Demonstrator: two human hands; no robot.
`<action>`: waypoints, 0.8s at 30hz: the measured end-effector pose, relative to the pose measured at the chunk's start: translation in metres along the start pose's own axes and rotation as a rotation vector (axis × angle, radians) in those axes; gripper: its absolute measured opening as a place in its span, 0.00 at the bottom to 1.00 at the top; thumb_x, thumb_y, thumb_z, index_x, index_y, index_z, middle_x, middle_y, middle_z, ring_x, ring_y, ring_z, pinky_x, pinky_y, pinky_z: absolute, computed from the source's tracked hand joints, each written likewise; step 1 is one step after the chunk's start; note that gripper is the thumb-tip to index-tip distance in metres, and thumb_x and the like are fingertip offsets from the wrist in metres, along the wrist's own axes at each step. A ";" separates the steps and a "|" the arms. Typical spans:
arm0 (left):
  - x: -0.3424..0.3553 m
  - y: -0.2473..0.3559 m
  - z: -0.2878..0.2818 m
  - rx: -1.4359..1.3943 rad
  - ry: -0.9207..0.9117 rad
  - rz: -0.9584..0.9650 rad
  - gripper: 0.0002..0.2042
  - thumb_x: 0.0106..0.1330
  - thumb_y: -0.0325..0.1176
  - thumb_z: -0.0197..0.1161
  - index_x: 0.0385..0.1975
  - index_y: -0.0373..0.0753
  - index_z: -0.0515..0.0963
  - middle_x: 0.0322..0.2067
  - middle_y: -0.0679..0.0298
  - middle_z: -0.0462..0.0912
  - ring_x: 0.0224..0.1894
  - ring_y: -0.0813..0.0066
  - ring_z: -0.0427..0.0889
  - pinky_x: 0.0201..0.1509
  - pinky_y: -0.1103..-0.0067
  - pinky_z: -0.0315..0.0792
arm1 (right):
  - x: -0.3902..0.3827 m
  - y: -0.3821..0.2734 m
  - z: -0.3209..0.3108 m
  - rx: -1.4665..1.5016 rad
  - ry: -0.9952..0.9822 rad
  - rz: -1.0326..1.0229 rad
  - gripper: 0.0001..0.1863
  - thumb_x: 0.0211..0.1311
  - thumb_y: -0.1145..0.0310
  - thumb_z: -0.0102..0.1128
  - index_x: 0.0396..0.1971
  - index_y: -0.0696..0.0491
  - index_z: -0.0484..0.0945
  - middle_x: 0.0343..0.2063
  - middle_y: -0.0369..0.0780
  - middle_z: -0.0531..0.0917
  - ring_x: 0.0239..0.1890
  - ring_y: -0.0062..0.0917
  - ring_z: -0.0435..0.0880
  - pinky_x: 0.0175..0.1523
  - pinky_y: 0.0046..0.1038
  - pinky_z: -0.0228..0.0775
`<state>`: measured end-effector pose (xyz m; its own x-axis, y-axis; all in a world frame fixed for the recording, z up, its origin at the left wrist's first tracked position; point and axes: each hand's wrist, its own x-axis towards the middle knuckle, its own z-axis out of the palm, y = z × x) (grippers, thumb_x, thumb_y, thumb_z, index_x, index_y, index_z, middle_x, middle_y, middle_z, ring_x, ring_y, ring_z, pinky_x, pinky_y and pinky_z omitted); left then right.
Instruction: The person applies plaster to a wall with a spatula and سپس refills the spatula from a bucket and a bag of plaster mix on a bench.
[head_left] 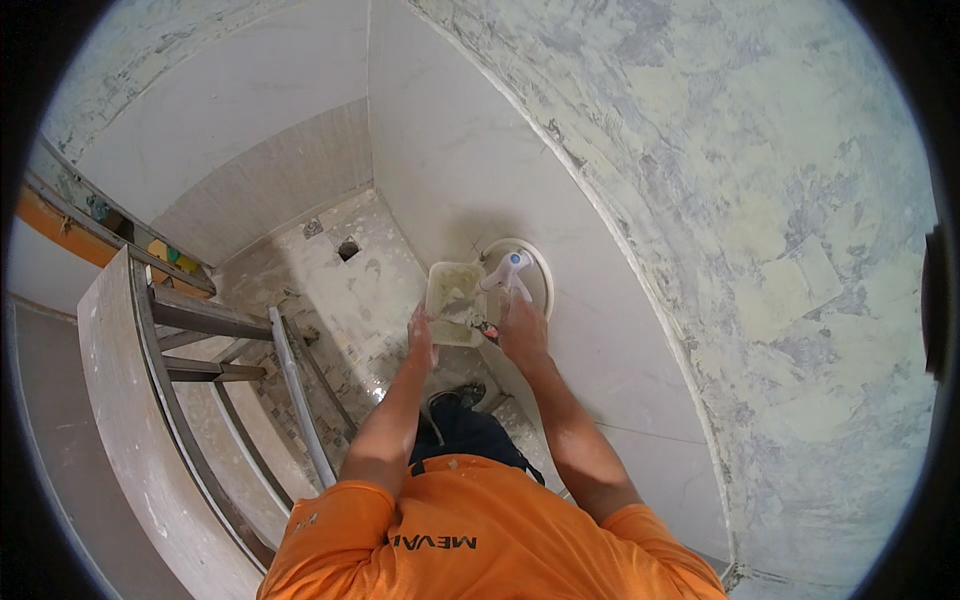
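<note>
While the left hand (421, 336) grasps the near left side of a pale, rectangular plastic tub (439, 290) with rounded corners, the right hand (522, 326) is curled just beside the tub's right edge. At the right hand's fingers are a small tool with a red and black handle (489, 331) and a white, tapered plastic piece with a round blue spot (514, 259); which of these the right hand grasps, I cannot tell.

Dark capital lettering (430, 543) runs across the bright orange fabric shirt (540, 510), nearer the body than both grips; a small pale mark on the left sleeve is too small to read.

The tub lies between the hands, its long axis running away from the body and its open top facing up, with pale paste inside. The white piece's narrower end slants toward the tub.

Behind the right hand's grip is a white, round-rimmed object (547, 281); left of the left hand's grip stands a grey-barred frame (298, 395).
</note>
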<state>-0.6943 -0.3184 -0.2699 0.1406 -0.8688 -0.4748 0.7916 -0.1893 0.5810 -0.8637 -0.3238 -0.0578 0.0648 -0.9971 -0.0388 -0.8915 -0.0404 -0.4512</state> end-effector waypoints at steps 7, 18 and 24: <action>-0.034 0.018 0.003 -0.089 0.072 -0.006 0.34 0.62 0.29 0.50 0.74 0.47 0.64 0.62 0.59 0.75 0.62 0.62 0.76 0.63 0.65 0.75 | -0.015 0.024 0.024 0.016 -0.031 -0.263 0.25 0.69 0.53 0.61 0.54 0.59 0.78 0.51 0.59 0.79 0.59 0.56 0.75 0.63 0.50 0.67; -0.071 0.064 -0.026 -0.104 0.244 0.301 0.34 0.64 0.38 0.51 0.75 0.48 0.62 0.61 0.59 0.76 0.58 0.61 0.80 0.61 0.64 0.77 | -0.013 -0.036 0.032 -0.077 -0.342 -0.323 0.32 0.67 0.48 0.62 0.60 0.58 0.74 0.50 0.57 0.81 0.58 0.53 0.78 0.64 0.50 0.68; -0.113 0.125 -0.025 -0.052 0.279 0.600 0.34 0.62 0.31 0.52 0.74 0.41 0.63 0.62 0.56 0.75 0.60 0.63 0.78 0.64 0.68 0.74 | -0.003 -0.117 0.011 -0.121 -0.311 -0.611 0.22 0.65 0.54 0.63 0.47 0.57 0.79 0.37 0.53 0.86 0.43 0.52 0.85 0.50 0.51 0.76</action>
<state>-0.5962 -0.2319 -0.1603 0.7091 -0.6643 -0.2366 0.5551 0.3189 0.7683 -0.7545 -0.3159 -0.0152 0.6800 -0.7297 -0.0713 -0.6971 -0.6134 -0.3713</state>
